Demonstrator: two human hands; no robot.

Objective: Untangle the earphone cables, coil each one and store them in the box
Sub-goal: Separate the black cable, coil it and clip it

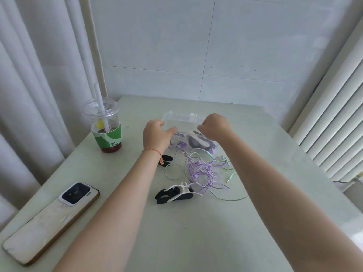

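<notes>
A clear plastic box (213,149) stands near the middle of the pale green table, with purple cable and a dark and white item inside. Its clear lid (181,119) is tilted up at the back. My left hand (156,134) grips the lid's left front corner. The fingers of my right hand (215,125) pinch the lid's right front edge. In front of the box lies a tangle of purple and mint green earphone cables (204,170). Black cable ties (166,160) lie by my left wrist. A white cable winder (182,188) rests on more black ties at the tangle's near side.
An iced drink cup (107,127) with a straw and green sleeve stands at the table's left edge. A phone (53,218) lies face down at the near left. Curtains hang on the left, a radiator on the right, a white wall behind the table (196,242).
</notes>
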